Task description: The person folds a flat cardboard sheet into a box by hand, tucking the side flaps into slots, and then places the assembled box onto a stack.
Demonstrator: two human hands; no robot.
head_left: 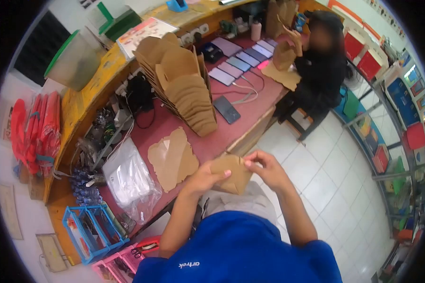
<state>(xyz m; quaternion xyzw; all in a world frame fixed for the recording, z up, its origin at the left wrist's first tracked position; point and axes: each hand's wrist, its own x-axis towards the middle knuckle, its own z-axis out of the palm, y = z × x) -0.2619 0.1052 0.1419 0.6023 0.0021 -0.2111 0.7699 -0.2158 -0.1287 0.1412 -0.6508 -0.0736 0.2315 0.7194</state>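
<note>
A partly folded brown kraft-paper box (234,175) is held in front of my waist, just off the table's near edge. My left hand (206,178) grips its left side, with the thumb laid across the paper. At its upper right corner, the fingers of my right hand (267,170) are closed on a flap. A flat brown box blank (174,159) lies on the red tabletop to the left of my hands. Beyond it stands a tall leaning stack of nested, folded kraft boxes (184,87).
Clear plastic bags (130,172) lie left of the blank. Several phones (236,65) and a dark phone (226,109) with cables rest on the red table (205,150). At the far end a person (316,70) in black handles another brown box (284,55). Blue baskets (92,231) stand at lower left.
</note>
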